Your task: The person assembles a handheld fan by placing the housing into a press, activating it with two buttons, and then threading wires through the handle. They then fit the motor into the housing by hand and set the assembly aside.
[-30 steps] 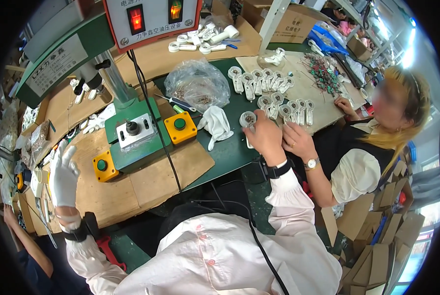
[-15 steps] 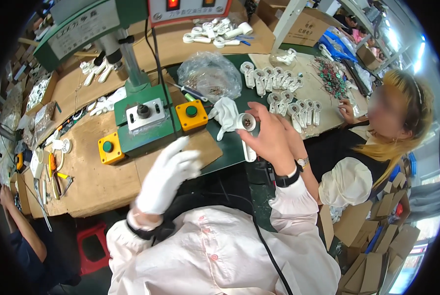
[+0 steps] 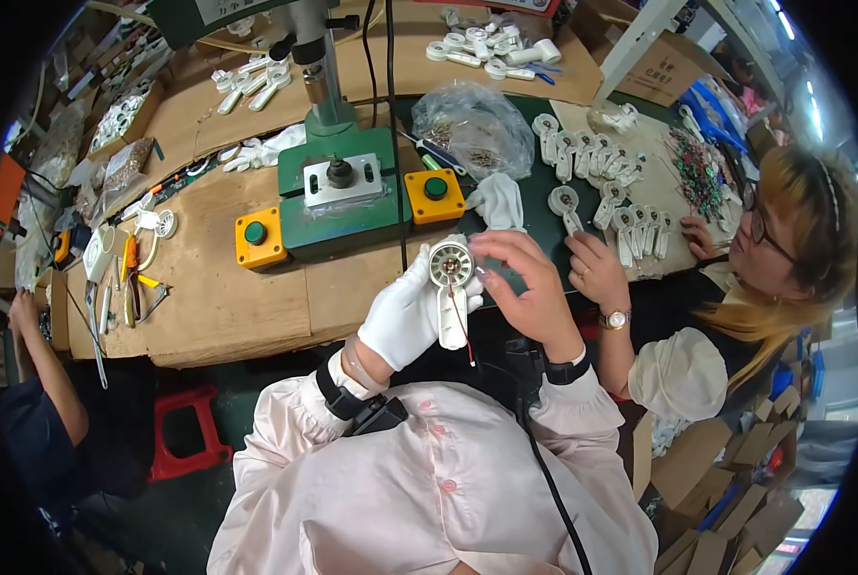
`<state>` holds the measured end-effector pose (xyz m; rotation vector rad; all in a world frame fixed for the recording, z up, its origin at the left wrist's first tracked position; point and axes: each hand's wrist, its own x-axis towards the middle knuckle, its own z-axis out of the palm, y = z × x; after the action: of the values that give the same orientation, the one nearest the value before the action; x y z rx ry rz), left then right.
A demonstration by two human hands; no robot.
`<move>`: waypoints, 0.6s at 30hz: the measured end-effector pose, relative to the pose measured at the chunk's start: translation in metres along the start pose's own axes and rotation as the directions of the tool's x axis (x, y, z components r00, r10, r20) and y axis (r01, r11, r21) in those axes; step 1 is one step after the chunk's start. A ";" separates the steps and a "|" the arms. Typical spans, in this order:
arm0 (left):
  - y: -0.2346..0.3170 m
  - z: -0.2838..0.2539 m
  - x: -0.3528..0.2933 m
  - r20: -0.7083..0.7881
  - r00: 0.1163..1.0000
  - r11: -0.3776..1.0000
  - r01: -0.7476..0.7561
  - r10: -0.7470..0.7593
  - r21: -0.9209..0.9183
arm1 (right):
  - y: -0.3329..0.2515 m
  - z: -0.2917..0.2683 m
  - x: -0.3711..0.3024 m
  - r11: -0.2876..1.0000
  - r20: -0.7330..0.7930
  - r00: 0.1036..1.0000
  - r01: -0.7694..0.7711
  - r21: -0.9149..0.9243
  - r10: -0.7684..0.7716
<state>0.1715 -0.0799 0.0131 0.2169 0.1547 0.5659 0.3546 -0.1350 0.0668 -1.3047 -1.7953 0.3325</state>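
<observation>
My left hand (image 3: 407, 312), in a white glove, grips a small white fan part (image 3: 450, 287) with a round head and a straight handle; a thin red wire hangs from it. My bare right hand (image 3: 530, 284) has its fingers on the round head from the right side. Both hands hold it close to my chest, just in front of the green press machine (image 3: 341, 187) with its two orange button boxes (image 3: 255, 240).
Rows of the same white fan parts (image 3: 602, 182) lie on the green mat at right, where a co-worker's hand (image 3: 594, 268) rests. A clear plastic bag (image 3: 475, 125), a white glove (image 3: 499, 199), hand tools (image 3: 130, 278) at left, and another person's arm (image 3: 36, 345) at far left.
My gloved left hand came in from the left bench edge to the middle and took the fan part's handle. My right hand carried the part from the mat toward my chest.
</observation>
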 end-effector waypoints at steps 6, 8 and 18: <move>-0.002 -0.004 -0.003 0.005 0.999 0.999 -0.035 0.035 0.021 | 0.002 0.010 -0.008 1.000 -0.078 0.997 0.016 0.014 -0.014; -0.003 -0.010 -0.002 -0.001 0.999 0.999 -0.044 0.044 0.016 | 0.000 0.009 -0.012 1.000 -0.094 0.995 0.024 0.003 -0.024; -0.001 -0.009 0.009 0.012 0.985 0.984 -0.172 0.172 0.032 | -0.040 0.037 -0.053 0.966 -0.128 0.978 -0.186 -0.177 0.165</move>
<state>0.1773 -0.0745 0.0034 0.2662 0.1375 0.7349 0.3048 -0.1876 0.0450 -1.5898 -1.6512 0.1844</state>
